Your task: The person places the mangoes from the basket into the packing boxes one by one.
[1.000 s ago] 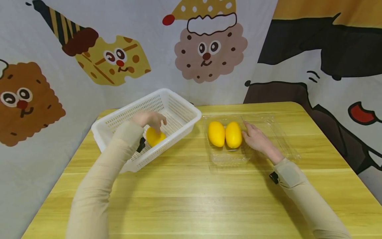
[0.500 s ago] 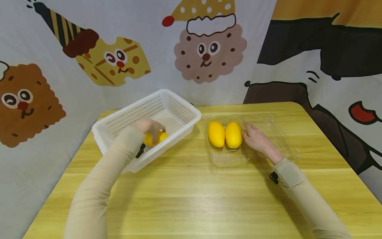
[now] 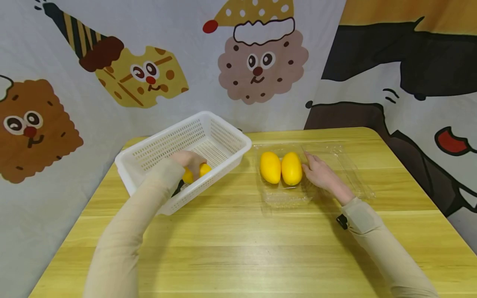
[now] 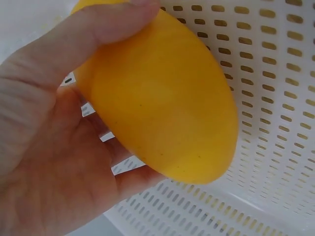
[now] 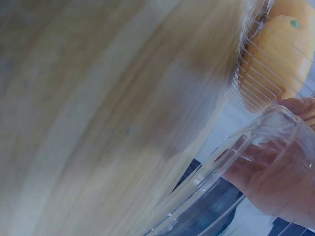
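Inside the white perforated basket (image 3: pixel 238 151), my left hand (image 3: pixel 189 159) grips a yellow mango (image 4: pixel 162 103), thumb over its top and fingers along its far side. The basket's holed wall shows behind the fruit in the left wrist view. Two more mangoes (image 3: pixel 270 167) lie side by side in one half of an open clear plastic clamshell container (image 3: pixel 287 200). My right hand (image 3: pixel 321 174) rests on the container at its middle fold, fingers stretched forward and thumb tip beside the right-hand mango (image 3: pixel 292 168). Clear plastic partly covers that hand in the right wrist view.
Both containers stand on a wooden table (image 3: pixel 238 248), the basket at the back left and angled. The clamshell's clear lid (image 3: pixel 346 165) lies flat under and beyond my right hand. A cloth with cartoon prints (image 3: pixel 201 82) hangs directly behind the table.
My left hand has moved lower in the basket and closed round the mango, turning it slightly. The right hand and the two mangoes in the clamshell have stayed put.
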Available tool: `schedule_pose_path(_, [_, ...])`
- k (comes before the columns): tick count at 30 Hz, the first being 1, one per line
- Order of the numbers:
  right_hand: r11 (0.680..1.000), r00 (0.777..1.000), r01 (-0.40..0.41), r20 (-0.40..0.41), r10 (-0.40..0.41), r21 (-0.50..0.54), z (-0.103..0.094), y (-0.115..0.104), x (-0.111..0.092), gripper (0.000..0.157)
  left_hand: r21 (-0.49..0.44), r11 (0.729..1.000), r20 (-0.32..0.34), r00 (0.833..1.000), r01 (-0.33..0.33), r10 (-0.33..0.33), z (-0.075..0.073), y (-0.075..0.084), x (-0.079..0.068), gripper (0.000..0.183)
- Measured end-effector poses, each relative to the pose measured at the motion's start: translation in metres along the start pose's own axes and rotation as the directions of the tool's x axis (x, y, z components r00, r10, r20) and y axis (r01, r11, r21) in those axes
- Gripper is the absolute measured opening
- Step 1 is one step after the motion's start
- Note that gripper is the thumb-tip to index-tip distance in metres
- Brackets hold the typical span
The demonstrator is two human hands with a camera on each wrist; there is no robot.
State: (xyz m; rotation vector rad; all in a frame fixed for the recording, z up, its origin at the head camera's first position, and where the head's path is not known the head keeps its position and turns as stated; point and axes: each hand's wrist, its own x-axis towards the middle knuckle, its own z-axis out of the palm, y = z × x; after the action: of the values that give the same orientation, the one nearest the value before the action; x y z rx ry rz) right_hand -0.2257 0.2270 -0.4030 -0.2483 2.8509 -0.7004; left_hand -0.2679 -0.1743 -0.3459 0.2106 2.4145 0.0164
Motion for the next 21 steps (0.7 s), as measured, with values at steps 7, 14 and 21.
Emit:
schedule_pose_path(7, [1.0,1.0,-0.002,-0.003,0.002,-0.005,0.0003,-0.0006,0.0002,0.061,0.005,1.0,0.004,1.0,0.004,-0.004,-0.0002,-0.0037,0.0042,0.083])
schedule_pose_path(14, [1.0,1.0,0.001,-0.004,-0.001,-0.005,0.0011,0.0008,0.0002,0.06,-0.042,0.999,0.01,1.0,0.013,-0.012,-0.0018,-0.0026,0.0064,0.088])
schedule_pose_path(21, [1.0,1.0,-0.006,0.002,0.006,-0.006,0.0018,0.0014,0.001,0.061,-0.094,0.996,-0.01,1.0,0.007,-0.008,-0.0064,0.0005,-0.0013,0.092])
